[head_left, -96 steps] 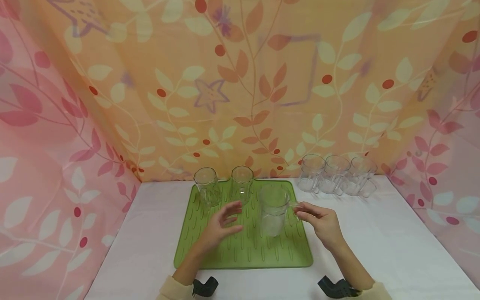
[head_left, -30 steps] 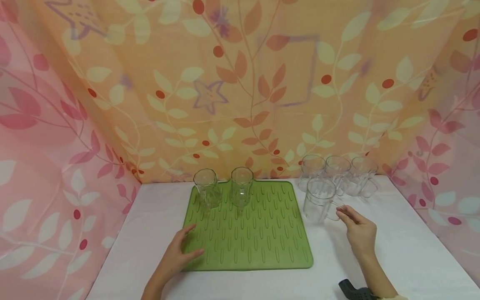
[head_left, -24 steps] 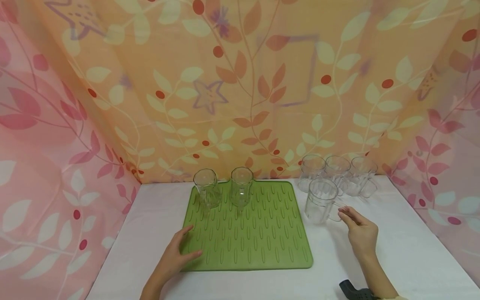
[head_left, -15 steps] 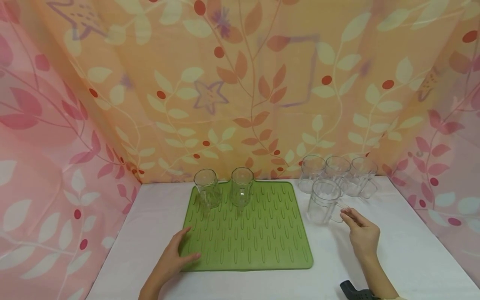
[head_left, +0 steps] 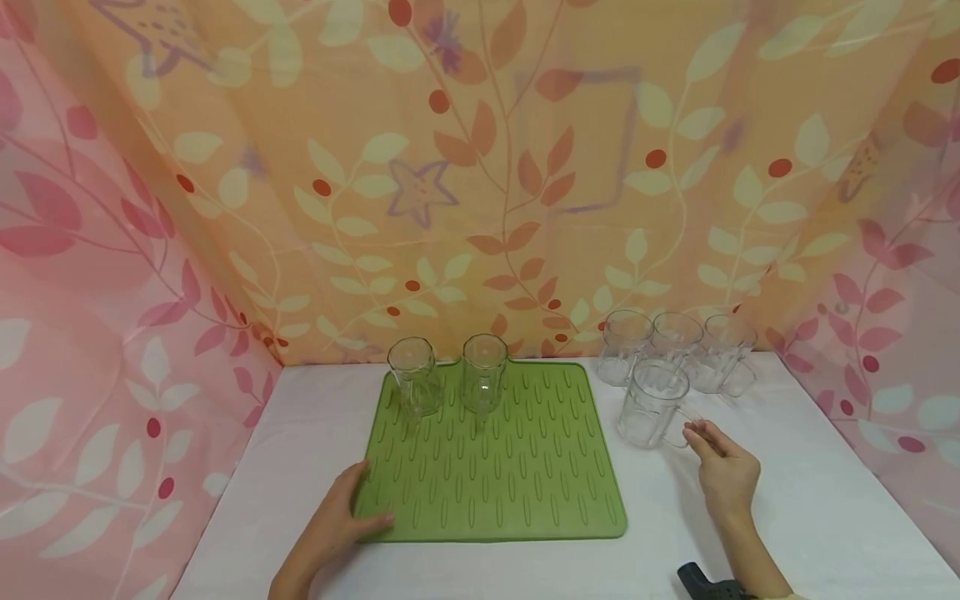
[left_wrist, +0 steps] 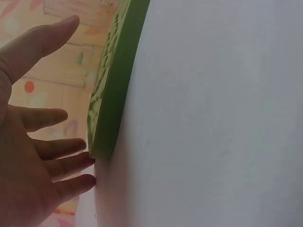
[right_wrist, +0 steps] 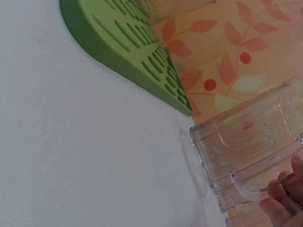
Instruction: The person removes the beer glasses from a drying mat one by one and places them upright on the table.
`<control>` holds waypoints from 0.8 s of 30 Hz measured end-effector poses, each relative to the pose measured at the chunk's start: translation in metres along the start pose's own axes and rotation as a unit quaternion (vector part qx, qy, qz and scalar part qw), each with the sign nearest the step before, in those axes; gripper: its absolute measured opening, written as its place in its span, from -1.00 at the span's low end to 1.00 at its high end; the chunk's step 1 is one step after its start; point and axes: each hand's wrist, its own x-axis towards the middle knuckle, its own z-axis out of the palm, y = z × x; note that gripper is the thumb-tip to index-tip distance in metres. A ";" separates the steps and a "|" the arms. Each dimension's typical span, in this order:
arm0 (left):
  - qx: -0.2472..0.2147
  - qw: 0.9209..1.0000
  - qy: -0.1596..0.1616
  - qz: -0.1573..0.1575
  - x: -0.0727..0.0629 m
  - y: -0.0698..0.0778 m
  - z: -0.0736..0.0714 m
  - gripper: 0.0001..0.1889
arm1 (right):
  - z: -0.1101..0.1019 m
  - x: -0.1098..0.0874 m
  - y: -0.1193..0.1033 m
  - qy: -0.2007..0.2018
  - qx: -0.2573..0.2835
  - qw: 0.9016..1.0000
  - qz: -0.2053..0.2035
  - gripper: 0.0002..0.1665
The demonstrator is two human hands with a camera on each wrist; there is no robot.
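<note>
By its handle, my right hand (head_left: 729,477) pinches a clear glass mug (head_left: 651,410) to the right of the green ribbed mat (head_left: 498,487). In the right wrist view the mug (right_wrist: 251,142) is close over the white tabletop, and the fingertips (right_wrist: 279,201) are curled on its handle. My left hand (head_left: 327,527) is at the mat's lower left edge, thumb and fingers apart, holding nothing. The left wrist view has this hand (left_wrist: 31,165) with straight, spread fingers beside the mat's corner (left_wrist: 113,94).
Two glass mugs, a left one (head_left: 414,379) and a right one (head_left: 484,375), stand along the mat's back edge. Behind the held mug, a row of three more glass mugs (head_left: 675,337) stands at the back right. A patterned curtain (head_left: 480,167) closes off the back and sides.
The right hand has carried the mug from over the mat to the table on its right, drifting slightly further right lately. My left hand has drawn back toward the mat's lower left.
</note>
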 end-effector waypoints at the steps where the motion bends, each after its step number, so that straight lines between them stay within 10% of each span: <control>1: 0.007 1.000 -0.001 -0.003 0.000 -0.001 0.000 0.12 | 0.000 0.000 0.001 0.002 0.003 1.000 0.001 -0.55; 12: 0.020 0.999 -0.030 0.007 0.000 -0.008 -0.003 0.14 | -0.001 0.000 0.010 0.018 0.073 0.997 0.014 -0.60; 24: 0.042 0.998 -0.038 0.024 -0.003 -0.018 -0.001 0.26 | 0.004 -0.002 0.017 0.014 0.026 1.000 0.004 -0.67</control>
